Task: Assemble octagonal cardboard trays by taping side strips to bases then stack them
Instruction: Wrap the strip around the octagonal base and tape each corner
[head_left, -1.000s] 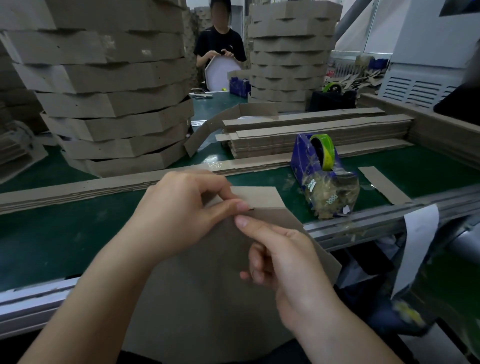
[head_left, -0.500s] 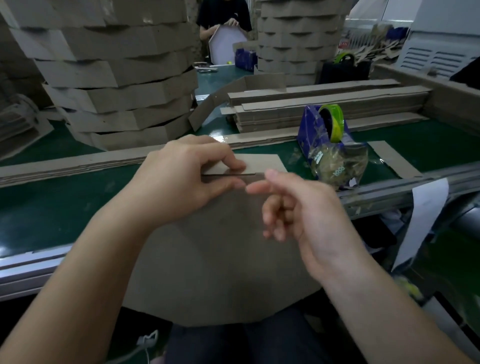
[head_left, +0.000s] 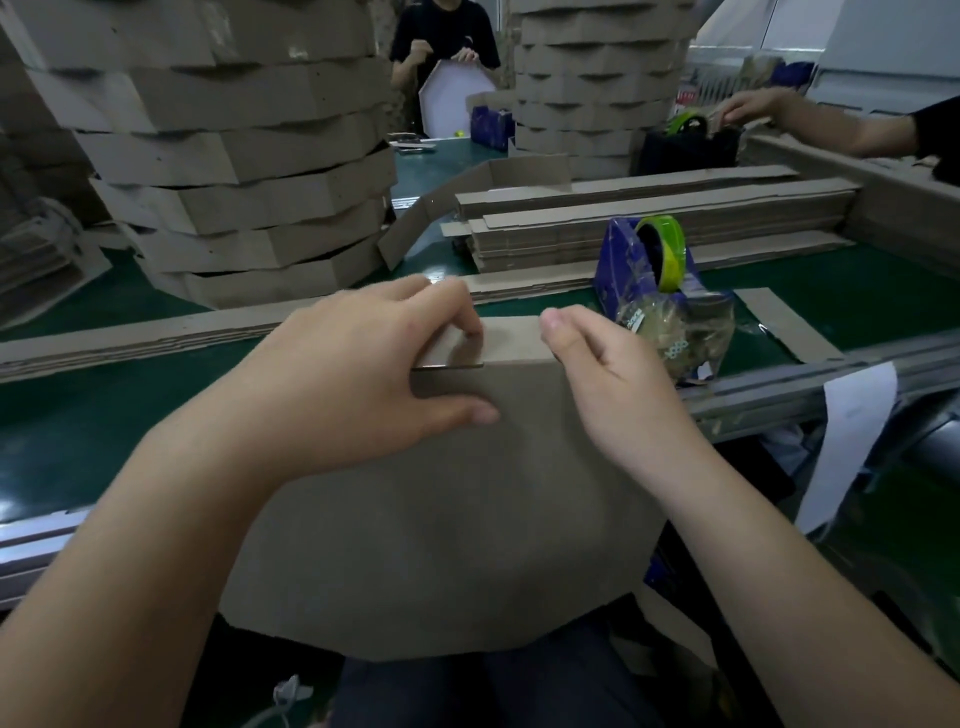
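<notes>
So the left grip (head_left: 363, 374) is clamped on the far edge of the octagonal base (head_left: 441, 519). Its thumb lies flat on the base and its fingers are curled onto the side strip (head_left: 511, 340), which stands up right along that edge. There's a dark seam line between strip and base running out from under the left grip's fingers.

The right grip (head_left: 608, 384) sits just beside the strip's right end. Its fingers are curled in and its thumb tip is up by the strip's top corner. Honestly can't tell if it's pinching anything or just curled there. The base itself spreads out under both wrists and hangs off the near side of the green worktop (head_left: 78, 426), over the person's lap.

Just past the right grip is a blue tape dispenser (head_left: 618, 260) with a green-yellow roll, plus a crumpled wad of clear tape (head_left: 675, 332) stuck on its front. Farther out from that grip there's a pile of flat strips (head_left: 649, 218). Beyond the left grip there's a tall, slightly wonky stack of finished trays (head_left: 234, 171), with a second stack (head_left: 587, 88) farther back.

Well beyond both grips another worker (head_left: 441, 31) holds a white octagon (head_left: 452, 98). Far off to the right grip's side, someone's arm (head_left: 831, 124) reaches toward a dark dispenser (head_left: 685, 145).
</notes>
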